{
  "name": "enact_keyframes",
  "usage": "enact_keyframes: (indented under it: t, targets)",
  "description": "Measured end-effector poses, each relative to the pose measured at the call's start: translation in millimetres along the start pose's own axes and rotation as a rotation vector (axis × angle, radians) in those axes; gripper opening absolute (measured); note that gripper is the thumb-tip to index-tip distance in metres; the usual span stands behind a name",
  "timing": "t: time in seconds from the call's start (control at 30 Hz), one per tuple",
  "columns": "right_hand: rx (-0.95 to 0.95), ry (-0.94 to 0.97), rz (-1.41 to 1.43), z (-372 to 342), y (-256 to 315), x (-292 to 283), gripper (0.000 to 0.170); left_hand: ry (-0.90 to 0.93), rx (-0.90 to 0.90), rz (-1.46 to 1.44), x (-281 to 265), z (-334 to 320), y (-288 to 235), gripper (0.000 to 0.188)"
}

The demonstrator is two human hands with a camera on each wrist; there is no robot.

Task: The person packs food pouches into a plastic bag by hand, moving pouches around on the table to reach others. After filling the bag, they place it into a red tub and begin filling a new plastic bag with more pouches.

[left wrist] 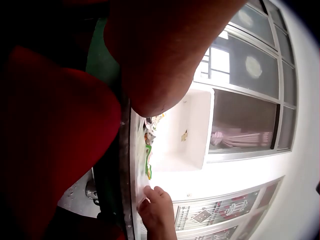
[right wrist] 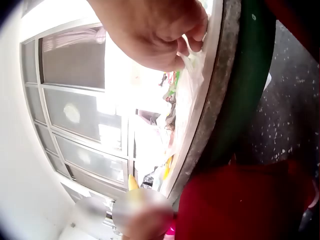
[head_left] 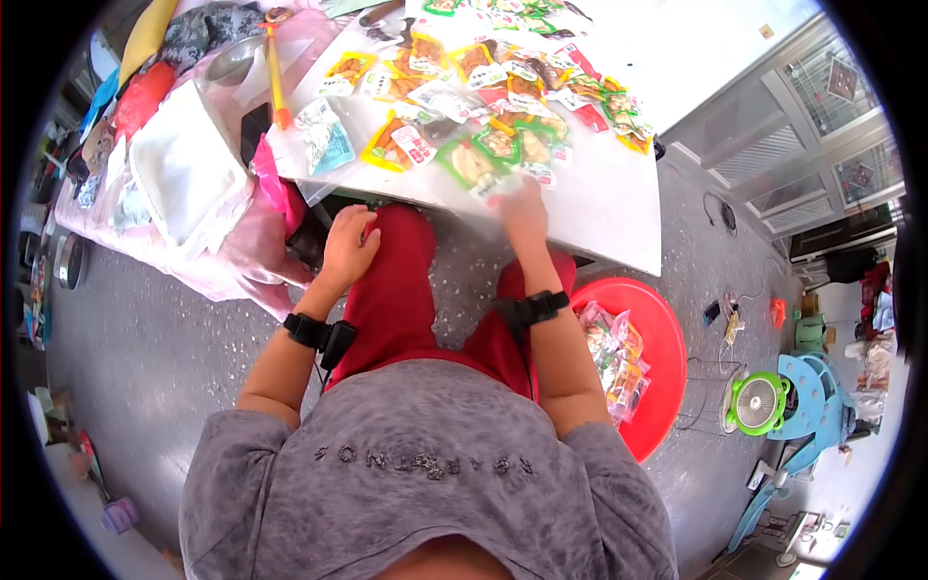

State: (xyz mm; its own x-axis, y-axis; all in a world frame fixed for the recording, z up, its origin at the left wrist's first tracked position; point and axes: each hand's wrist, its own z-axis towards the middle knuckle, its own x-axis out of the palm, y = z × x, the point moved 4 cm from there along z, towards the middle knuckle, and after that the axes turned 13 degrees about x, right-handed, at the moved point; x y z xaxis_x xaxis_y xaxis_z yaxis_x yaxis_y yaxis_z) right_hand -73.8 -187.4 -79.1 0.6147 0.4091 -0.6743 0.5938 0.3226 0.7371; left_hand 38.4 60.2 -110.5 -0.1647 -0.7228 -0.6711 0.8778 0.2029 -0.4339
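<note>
My right hand is at the table's front edge, blurred. Its thumb and fingers pinch the clear plastic edge of a green-bordered food packet with pale pieces inside. Seen from the right wrist, the fingers grip thin see-through plastic just over the tabletop. My left hand rests on the left knee, its fingers loosely bent and holding nothing. Beyond the held packet lie several more packets, among them a yellow-edged one and a green-edged one.
A red basin with wrapped packets stands on the floor at right. On the white table are a blue-white packet and a yellow stick. A white bin lies at left; a green fan is at far right.
</note>
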Motion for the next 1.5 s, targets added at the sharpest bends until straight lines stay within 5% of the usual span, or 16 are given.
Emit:
enact_keyframes:
  t: [0.3, 0.33, 0.37, 0.57, 0.77, 0.87, 1.13, 1.23, 1.27, 1.4, 1.5]
  targets:
    - [-0.224, -0.296, 0.248, 15, -31, -22, 0.033, -0.005, -0.019, -0.028, 5, -18, -8, 0.023]
    - [-0.142, -0.305, 0.332, 17, -41, -32, 0.031, 0.003, -0.021, -0.031, 6, -21, -8, 0.023]
    - [0.14, -0.039, 0.786, 34, -76, -39, 0.03, 0.006, -0.023, -0.037, 6, -25, -8, 0.023]
    - [0.222, -0.315, 0.865, 50, -118, -114, 0.031, 0.043, -0.073, -0.059, 15, -39, -6, 0.022]
    - [0.27, -0.589, 1.382, 90, -182, -152, 0.033, 0.037, -0.086, -0.043, 14, -29, -10, 0.021]
    - [0.4, -0.551, 1.334, 84, -166, -150, 0.037, 0.008, -0.037, -0.004, 14, -16, -11, 0.022]
    - [0.224, -0.101, 0.843, 112, -125, -108, 0.048, -0.031, 0.066, 0.114, 19, 46, -9, 0.026]
    - [0.219, -0.178, 0.42, 99, -119, -119, 0.045, 0.01, 0.078, 0.183, 28, 72, 8, 0.032]
    - [0.094, -0.348, 0.02, 94, -118, -126, 0.044, 0.042, 0.072, 0.204, 33, 82, 13, 0.035]
    - [0.032, -0.483, -0.183, 57, -107, -138, 0.042, 0.108, -0.01, 0.39, 49, 114, 7, 0.046]
    - [0.005, -0.415, 0.029, 40, -106, -137, 0.039, 0.13, 0.056, 0.406, 69, 141, 6, 0.051]
